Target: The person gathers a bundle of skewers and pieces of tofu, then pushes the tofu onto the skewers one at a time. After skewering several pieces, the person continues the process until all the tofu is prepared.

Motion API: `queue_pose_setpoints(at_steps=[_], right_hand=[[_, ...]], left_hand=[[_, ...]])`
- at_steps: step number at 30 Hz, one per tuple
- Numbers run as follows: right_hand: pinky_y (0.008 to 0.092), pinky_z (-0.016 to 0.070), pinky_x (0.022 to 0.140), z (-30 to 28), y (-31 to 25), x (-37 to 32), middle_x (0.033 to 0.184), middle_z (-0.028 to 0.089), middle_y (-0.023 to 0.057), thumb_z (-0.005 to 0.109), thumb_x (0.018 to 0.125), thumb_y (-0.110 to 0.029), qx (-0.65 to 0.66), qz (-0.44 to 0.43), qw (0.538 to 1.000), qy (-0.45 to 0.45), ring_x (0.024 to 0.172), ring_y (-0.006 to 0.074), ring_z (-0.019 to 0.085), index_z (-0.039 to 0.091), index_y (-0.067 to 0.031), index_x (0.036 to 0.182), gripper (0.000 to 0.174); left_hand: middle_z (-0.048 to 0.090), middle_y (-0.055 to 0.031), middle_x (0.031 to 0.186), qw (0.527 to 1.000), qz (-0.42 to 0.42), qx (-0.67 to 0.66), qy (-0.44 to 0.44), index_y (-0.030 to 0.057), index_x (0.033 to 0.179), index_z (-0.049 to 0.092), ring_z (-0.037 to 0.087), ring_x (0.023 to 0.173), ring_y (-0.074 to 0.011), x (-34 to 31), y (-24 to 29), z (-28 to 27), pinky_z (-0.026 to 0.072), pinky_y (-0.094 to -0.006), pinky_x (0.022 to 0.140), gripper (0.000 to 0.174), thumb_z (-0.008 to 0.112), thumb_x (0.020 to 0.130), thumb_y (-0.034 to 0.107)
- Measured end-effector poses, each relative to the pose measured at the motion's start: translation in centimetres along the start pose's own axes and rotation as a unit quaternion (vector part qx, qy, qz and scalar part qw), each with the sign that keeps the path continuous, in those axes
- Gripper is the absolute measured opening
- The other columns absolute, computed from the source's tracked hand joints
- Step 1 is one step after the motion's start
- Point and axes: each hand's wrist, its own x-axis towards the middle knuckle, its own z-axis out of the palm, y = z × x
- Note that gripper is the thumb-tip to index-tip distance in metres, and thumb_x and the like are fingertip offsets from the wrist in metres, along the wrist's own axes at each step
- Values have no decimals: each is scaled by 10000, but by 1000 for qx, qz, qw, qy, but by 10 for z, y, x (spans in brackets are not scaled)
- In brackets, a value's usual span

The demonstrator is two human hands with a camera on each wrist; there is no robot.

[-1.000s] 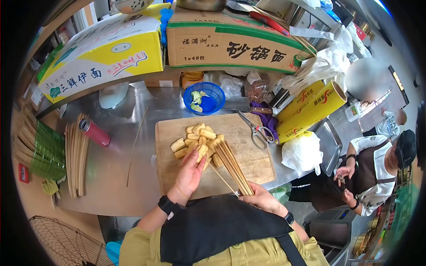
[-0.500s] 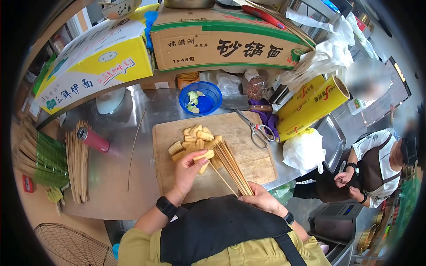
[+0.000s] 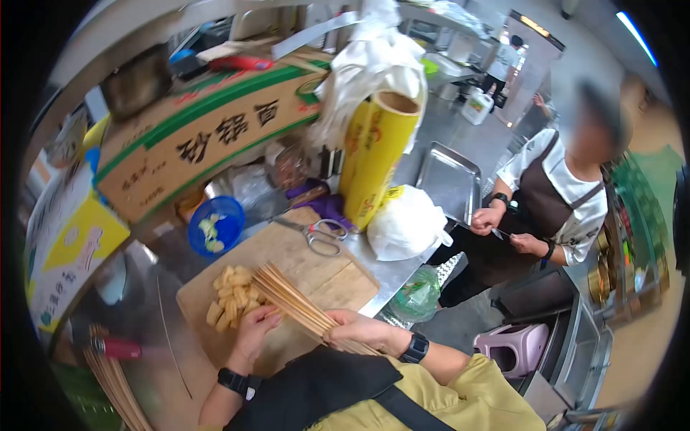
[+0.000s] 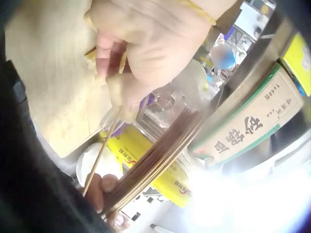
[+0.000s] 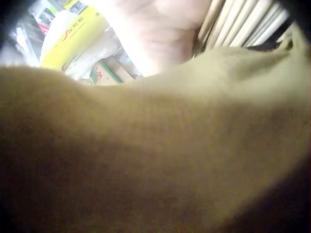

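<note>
In the head view my left hand (image 3: 251, 336) is at the near left of the cutting board (image 3: 345, 276), beside a pile of yellow food pieces (image 3: 231, 296). The left wrist view shows this hand (image 4: 150, 43) pinching a yellow piece, mostly covered by the fingers, on the end of a thin stick (image 4: 99, 158). My right hand (image 3: 363, 330) grips a bundle of wooden sticks (image 3: 291, 298) pointing up and left over the board. Its fingers (image 4: 96, 190) also hold the thin stick's lower end. Sleeve cloth fills most of the right wrist view.
Scissors (image 3: 321, 241) lie on the board's far edge. Beyond it are a blue basket (image 3: 215, 224), a yellow film roll (image 3: 377, 154) and a white bag (image 3: 406, 223). A person in an apron (image 3: 535, 187) stands at the right, near a metal tray (image 3: 449, 183).
The head view has turned to the right, so the board and boxes appear further left and tilted. The right hand still grips the bundle, and the left still pinches its piece.
</note>
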Motion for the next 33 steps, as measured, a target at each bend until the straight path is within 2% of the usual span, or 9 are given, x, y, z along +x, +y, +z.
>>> queue_pose_setpoints(at_steps=[5, 10, 13, 16, 19, 22, 26, 28, 33], right_hand=[[202, 432, 515, 7, -17, -14, 755, 530, -4, 592, 821, -85, 40, -32, 998, -25, 616, 67, 531, 501, -45, 1134, 329], [206, 486, 581, -2, 5, -6, 800, 547, -8, 622, 828, -85, 87, 24, 994, -60, 644, 68, 548, 489, -51, 1082, 289], [208, 487, 616, -1, 7, -8, 827, 544, -12, 624, 831, -89, 54, 15, 997, -44, 690, 62, 550, 494, -55, 1082, 284], [205, 476, 641, -5, 6, -8, 850, 538, -15, 628, 828, -93, 40, 10, 997, -62, 737, 55, 543, 497, -53, 1098, 303], [197, 456, 612, 3, 7, -1, 849, 541, -21, 640, 814, -95, 21, 16, 997, -67, 734, 49, 530, 506, -49, 1124, 341], [199, 437, 545, 1, 8, 10, 773, 553, -20, 647, 800, -84, -26, 23, 996, -82, 647, 54, 530, 525, -56, 1071, 298], [201, 428, 537, 12, -5, 0, 769, 550, -12, 634, 808, -80, -34, 33, 998, -48, 638, 60, 523, 522, -40, 1062, 281], [197, 432, 552, 12, -2, 1, 786, 558, -6, 631, 808, -70, -48, 36, 998, -30, 656, 60, 528, 523, -30, 1074, 290], [189, 437, 561, 11, -1, 2, 810, 561, -7, 644, 794, -45, -65, 53, 996, -17, 672, 49, 529, 509, -19, 1097, 332]], left_hand=[[630, -20, 935, 999, -10, 41, -13, -20, 1080, 605, 580, 828, -88, 2, -1, 5, 484, -232, 714, 260, 639, 844, 82], [637, -29, 948, 990, 27, 131, -45, -12, 1051, 607, 580, 846, -99, -5, 22, -5, 477, -238, 748, 215, 611, 861, 90], [619, -67, 1023, 975, 106, 177, 83, -18, 1101, 576, 581, 926, -135, -22, 31, -30, 465, -256, 804, 245, 575, 874, 75], [585, -121, 1121, 889, 255, 268, 269, -11, 1161, 540, 571, 1011, -209, -23, 21, -69, 446, -301, 866, 320, 573, 847, 41], [557, -161, 1167, 757, 223, 542, 291, 7, 1207, 510, 550, 1060, -280, -27, 9, -94, 427, -338, 900, 413, 592, 803, 17], [567, -169, 1138, 785, 220, 510, 275, 17, 1200, 515, 550, 1055, -309, -20, -17, -103, 426, -353, 903, 460, 623, 753, 3], [596, -99, 1042, 862, 197, 364, 292, 25, 1163, 532, 572, 932, -199, -13, -23, -107, 464, -297, 792, 440, 686, 750, 32], [597, -41, 922, 908, 123, 264, 302, 34, 1132, 552, 552, 813, -130, 7, -53, -139, 465, -263, 707, 416, 712, 749, 55], [594, -16, 837, 901, 119, 303, 288, 27, 1040, 582, 542, 741, -111, 3, -36, -130, 461, -252, 675, 350, 732, 725, 50]])
